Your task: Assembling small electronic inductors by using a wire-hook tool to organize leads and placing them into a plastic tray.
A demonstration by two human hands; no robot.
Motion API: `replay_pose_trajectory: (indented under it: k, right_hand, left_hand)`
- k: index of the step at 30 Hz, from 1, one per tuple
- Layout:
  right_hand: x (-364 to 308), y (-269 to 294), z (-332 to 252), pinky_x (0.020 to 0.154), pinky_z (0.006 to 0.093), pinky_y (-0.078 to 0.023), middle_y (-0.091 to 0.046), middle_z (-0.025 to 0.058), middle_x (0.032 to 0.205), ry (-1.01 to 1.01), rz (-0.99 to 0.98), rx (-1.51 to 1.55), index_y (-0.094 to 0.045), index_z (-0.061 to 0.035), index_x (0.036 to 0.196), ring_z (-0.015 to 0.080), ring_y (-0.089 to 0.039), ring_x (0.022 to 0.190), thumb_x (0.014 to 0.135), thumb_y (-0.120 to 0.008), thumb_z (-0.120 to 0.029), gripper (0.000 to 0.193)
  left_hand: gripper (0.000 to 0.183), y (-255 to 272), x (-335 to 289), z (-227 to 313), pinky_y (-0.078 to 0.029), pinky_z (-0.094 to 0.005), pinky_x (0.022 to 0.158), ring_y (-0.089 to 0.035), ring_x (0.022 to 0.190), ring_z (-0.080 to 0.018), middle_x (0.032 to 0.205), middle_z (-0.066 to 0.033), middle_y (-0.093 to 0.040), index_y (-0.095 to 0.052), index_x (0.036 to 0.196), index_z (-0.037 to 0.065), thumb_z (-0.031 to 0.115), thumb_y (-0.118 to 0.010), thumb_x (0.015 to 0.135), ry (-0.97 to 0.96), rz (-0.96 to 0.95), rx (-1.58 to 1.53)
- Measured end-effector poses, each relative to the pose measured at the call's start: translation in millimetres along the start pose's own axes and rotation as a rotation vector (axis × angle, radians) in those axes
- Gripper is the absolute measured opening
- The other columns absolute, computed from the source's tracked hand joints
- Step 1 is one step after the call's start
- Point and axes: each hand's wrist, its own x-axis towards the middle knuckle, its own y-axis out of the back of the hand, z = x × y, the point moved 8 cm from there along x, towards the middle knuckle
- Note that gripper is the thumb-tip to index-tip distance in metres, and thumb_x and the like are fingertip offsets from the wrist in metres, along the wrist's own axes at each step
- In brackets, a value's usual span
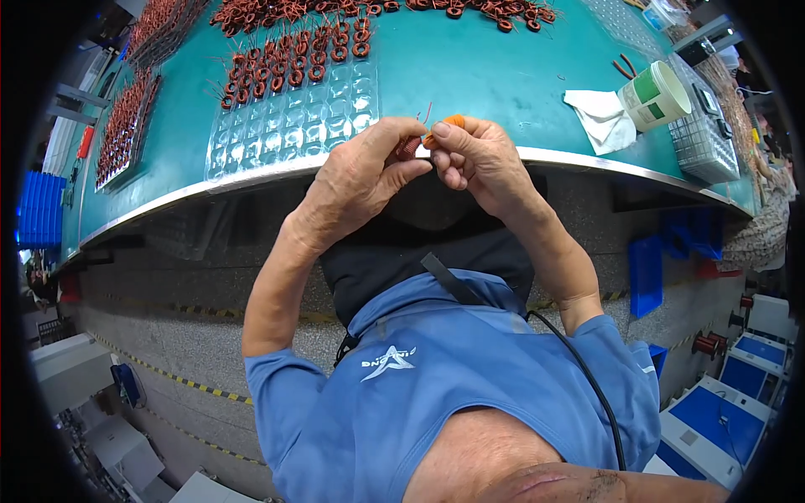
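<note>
At the table's front edge, my left hand (360,168) pinches a small copper-wire ring coil (408,148) between thumb and fingers. A thin reddish wire end (429,111) sticks up from it. My right hand (490,159) meets it from the right, thumb and forefinger pressed together close to the coil; what lies between them is hidden. An orange covering (454,121) shows at the right forefinger. Beyond my left hand lies a clear plastic tray (277,132) with round pockets, its far rows filled with copper coils (315,59).
Loose coils (453,10) are heaped at the back of the green table (470,67). Filled trays (126,126) stand at the left. To the right are a white cloth (602,121), a white-and-green tub (658,96), pliers (624,67) and stacked clear trays (704,138).
</note>
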Motion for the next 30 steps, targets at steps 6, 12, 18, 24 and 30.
replay_pose_trajectory:
  k: [6, 12, 18, 24, 30]
  right_hand:
    - [-5, 1, 6, 0.045, 0.0173, -0.042, -0.061, 0.0026, 0.066, -0.114, -0.051, -0.053, -0.063, -0.0021, 0.087, 0.0066, -0.056, 0.050, 0.089, -0.068, -0.024, 0.022]
    - [-6, 7, 9, 0.045, 0.0175, -0.041, -0.061, 0.0027, 0.066, -0.107, -0.018, -0.156, -0.063, -0.0018, 0.086, 0.0064, -0.055, 0.050, 0.088, -0.070, -0.026, 0.025]
    - [-12, 3, -9, 0.045, 0.0190, -0.041, -0.061, 0.0031, 0.065, 0.124, 0.031, -0.332, -0.063, -0.0003, 0.087, 0.0068, -0.055, 0.051, 0.089, -0.069, -0.023, 0.024]
    - [-3, 8, -11, 0.043, 0.0200, -0.039, -0.058, 0.0024, 0.060, 0.252, 0.121, -0.259, -0.064, 0.0008, 0.086, 0.0073, -0.050, 0.047, 0.088, -0.069, -0.019, 0.020]
    - [11, 9, -13, 0.046, 0.0195, -0.040, -0.061, 0.0031, 0.066, 0.314, 0.067, -0.224, -0.065, 0.0010, 0.088, 0.0082, -0.054, 0.052, 0.090, -0.068, -0.022, 0.023]
  left_hand:
    - [0.040, 1, 2, 10, -0.051, -0.0306, 0.065, -0.064, 0.076, -0.0200, 0.082, -0.0068, -0.062, -0.056, 0.111, 0.006, 0.011, -0.077, 0.077, 0.102, -0.174, -0.035]
    - [0.036, -4, 4, 10, -0.053, -0.0248, 0.065, -0.065, 0.071, -0.0109, 0.081, -0.0035, -0.062, -0.058, 0.105, 0.002, 0.009, -0.079, 0.076, 0.082, -0.229, 0.024]
    - [0.034, -9, -3, 0, -0.052, -0.0300, 0.062, -0.065, 0.071, -0.0180, 0.082, -0.0092, -0.064, -0.056, 0.106, 0.003, 0.010, -0.075, 0.079, 0.119, -0.054, -0.001]
    - [0.031, -28, -14, -27, -0.052, -0.0263, 0.062, -0.062, 0.070, -0.0161, 0.085, -0.0095, -0.060, -0.045, 0.115, -0.002, 0.013, -0.062, 0.093, 0.195, 0.154, -0.928]
    - [0.030, -31, -19, -41, -0.053, -0.0287, 0.064, -0.062, 0.069, -0.0183, 0.087, -0.0117, -0.059, -0.042, 0.118, -0.001, 0.021, -0.048, 0.100, 0.248, 0.202, -1.031]
